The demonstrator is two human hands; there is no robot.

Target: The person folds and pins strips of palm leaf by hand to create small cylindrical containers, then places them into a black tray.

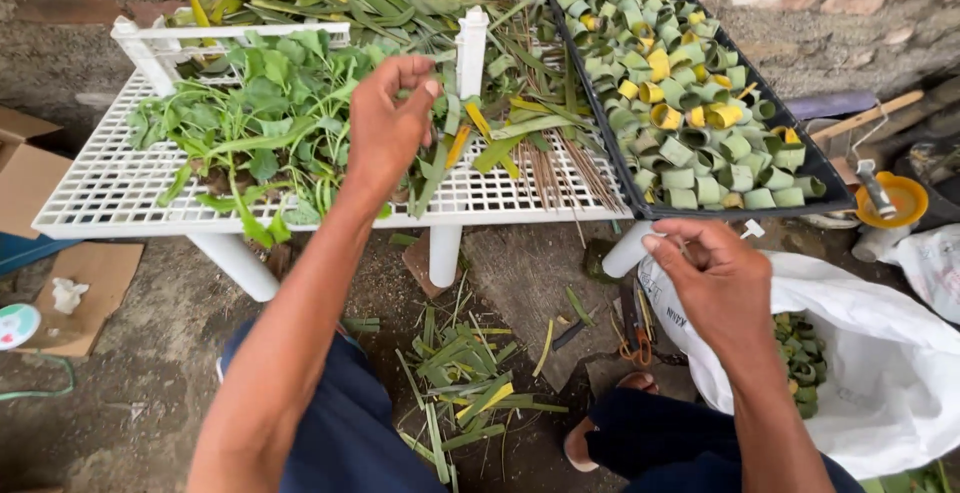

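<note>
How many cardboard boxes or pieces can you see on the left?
2. One open box sits at the left edge beside the white rack. One flat sheet lies on the ground below it. More may be out of frame.

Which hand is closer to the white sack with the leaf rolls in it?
Right. The right hand hovers just over the white sack; the left hand is up over the white rack.
</note>
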